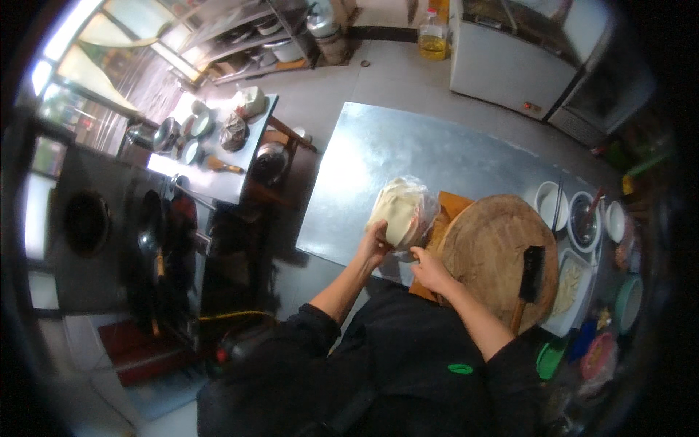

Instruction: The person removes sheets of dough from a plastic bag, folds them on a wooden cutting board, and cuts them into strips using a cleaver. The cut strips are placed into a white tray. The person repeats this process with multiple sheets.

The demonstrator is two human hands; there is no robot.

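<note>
My left hand grips the near left edge of a stack of pale, floppy sheets, which look like dough wrappers. A clear plastic bag with some red print surrounds the far and right sides of the stack. My right hand is at the bag's lower right, fingertips by its near edge; whether it pinches the plastic is not plain. Just right of that hand lies a thick round wooden chopping block. On the block rests a cleaver with a dark blade and wooden handle.
The block sits on the steel table, over an orange-brown board. Bowls and a white tray of pale food line the right side. A stove and side table are left; an oil jug stands beyond.
</note>
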